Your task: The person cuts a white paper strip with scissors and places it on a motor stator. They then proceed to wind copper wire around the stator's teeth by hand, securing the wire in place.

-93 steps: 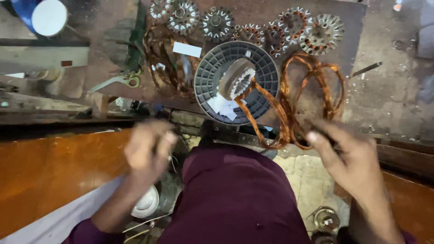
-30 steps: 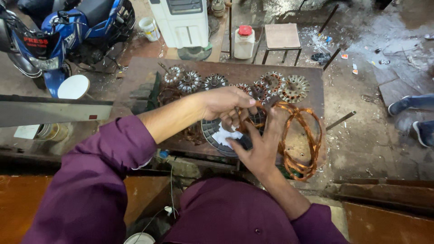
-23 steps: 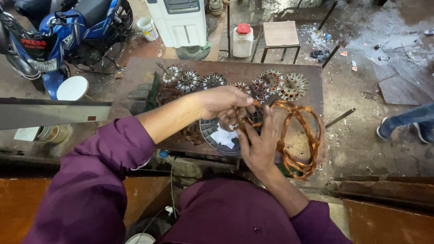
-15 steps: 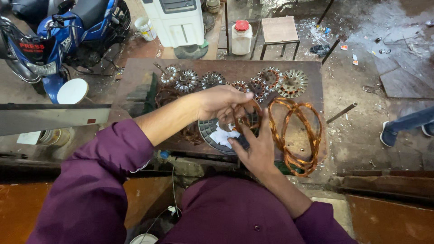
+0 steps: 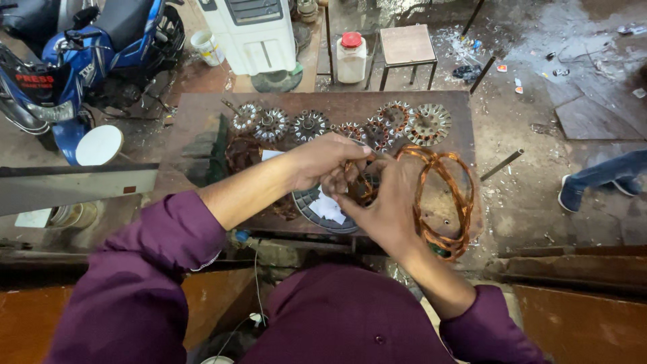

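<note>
Pinching copper winding coil [image 5: 438,195] with left hand [image 5: 323,162] and right hand [image 5: 387,202], fingers closed on the wire, over round stator [image 5: 317,205] on brown workbench [image 5: 202,114]; rotor discs [image 5: 310,125] lying behind.

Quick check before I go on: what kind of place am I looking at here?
Most likely a small motor or fan repair workshop, open to the street. A row of toothed metal motor cores lies on the low workbench, both hands work copper wire coils, and a blue motorbike stands on the dirty floor.

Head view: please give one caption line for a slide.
Both hands, left hand and right hand, grip coiled copper wire above a wooden board.
</note>
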